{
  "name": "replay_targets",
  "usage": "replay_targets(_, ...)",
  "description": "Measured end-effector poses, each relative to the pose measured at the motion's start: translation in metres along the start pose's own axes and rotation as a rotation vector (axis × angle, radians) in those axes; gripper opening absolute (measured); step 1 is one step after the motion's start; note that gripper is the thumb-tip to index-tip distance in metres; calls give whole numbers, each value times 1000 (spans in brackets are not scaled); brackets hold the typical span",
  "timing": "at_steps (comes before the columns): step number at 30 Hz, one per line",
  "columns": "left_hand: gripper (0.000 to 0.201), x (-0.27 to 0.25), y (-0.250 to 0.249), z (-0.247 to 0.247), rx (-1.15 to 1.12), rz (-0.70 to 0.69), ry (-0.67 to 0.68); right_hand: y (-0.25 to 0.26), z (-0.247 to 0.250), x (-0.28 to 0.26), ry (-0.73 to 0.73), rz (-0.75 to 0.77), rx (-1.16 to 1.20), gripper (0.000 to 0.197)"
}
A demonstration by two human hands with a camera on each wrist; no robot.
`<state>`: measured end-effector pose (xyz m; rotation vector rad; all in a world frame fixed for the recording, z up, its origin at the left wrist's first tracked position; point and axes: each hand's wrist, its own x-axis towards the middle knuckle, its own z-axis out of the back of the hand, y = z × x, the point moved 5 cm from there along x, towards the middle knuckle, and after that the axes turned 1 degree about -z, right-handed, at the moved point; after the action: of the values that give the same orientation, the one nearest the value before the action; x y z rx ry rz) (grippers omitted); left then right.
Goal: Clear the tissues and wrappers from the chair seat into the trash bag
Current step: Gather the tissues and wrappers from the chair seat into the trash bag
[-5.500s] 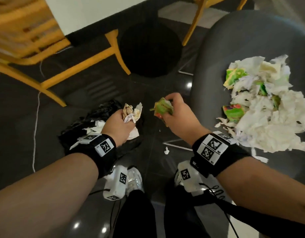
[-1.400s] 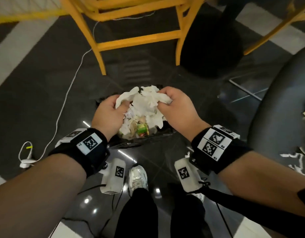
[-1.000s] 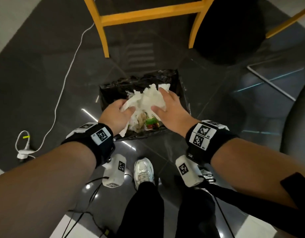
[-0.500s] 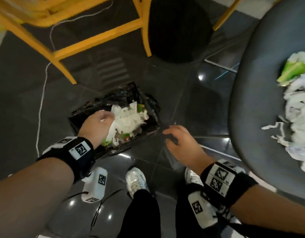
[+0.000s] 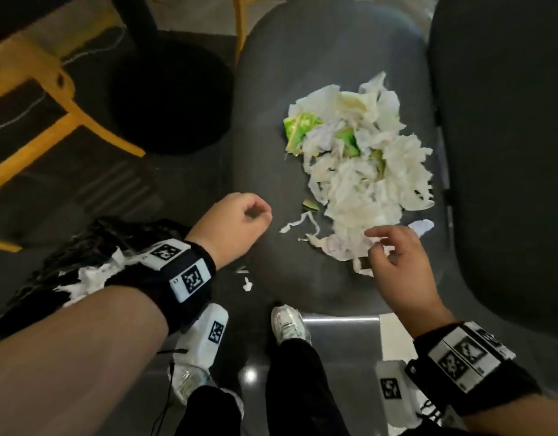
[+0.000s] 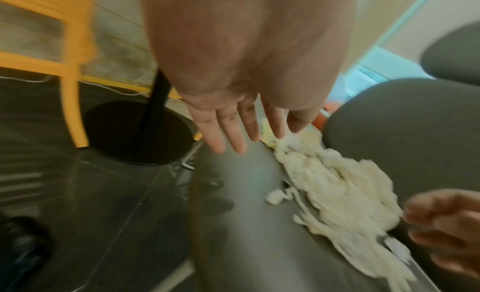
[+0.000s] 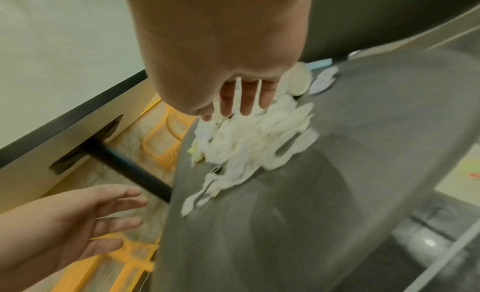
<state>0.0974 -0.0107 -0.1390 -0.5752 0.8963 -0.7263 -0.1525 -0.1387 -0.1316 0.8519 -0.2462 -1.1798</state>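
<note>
Tissues (image 5: 362, 180) and green wrappers (image 5: 299, 129) heaped on chair seat (image 5: 271, 89). Right hand (image 5: 397, 265) at heap's near edge, fingers spread loose, gripping nothing. Left hand (image 5: 236, 225) empty, relaxed, over seat's left edge. Trash bag (image 5: 92, 247) on floor, left.

A: What lies on the dark grey padded chair seat (image 5: 328, 48)?

B: A loose heap of white crumpled tissues (image 5: 362, 180), with bright green wrappers (image 5: 299, 129) mixed in at its far left side. A few thin torn strips lie just beside the near edge of the heap.

A: And the black plastic trash bag (image 5: 82, 247)?

B: It lies on the floor, left of the seat, open, with white tissues already inside.
</note>
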Motion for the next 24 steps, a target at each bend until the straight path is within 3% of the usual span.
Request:
replay_targets(2, 24, 7, -20, -25, 96, 8, 66, -23, 21, 18, -21, -35, -73, 26)
replay_targets(4, 41, 12, -34, -48, 182, 30, 115, -47, 35, 35, -26, -114, -201, 42)
replay_targets(7, 74, 21, -40, -78, 265, 137, 111, -82, 36, 55, 106, -304, -319, 72)
replay_targets(9, 93, 23, -42, -96, 352, 206, 94, -92, 30, 61, 186, -327, -398, 81)
replay_targets(15, 124, 24, -70, -151, 540, 12, 159, -71, -2, 41, 351, 65, -474, 105)
replay_targets(18, 135, 29, -70, -153, 627, -5, 220, -70, -2, 36, 392, 107, -434, 116)
replay_targets(21, 130, 43, -75, -145, 620, -25, 246, -68, 0, 33, 401, 169, -374, 109)
replay_targets(24, 104, 60, -85, -142, 637, -57, 268, -65, -4, 29, 356, 305, -386, 78)
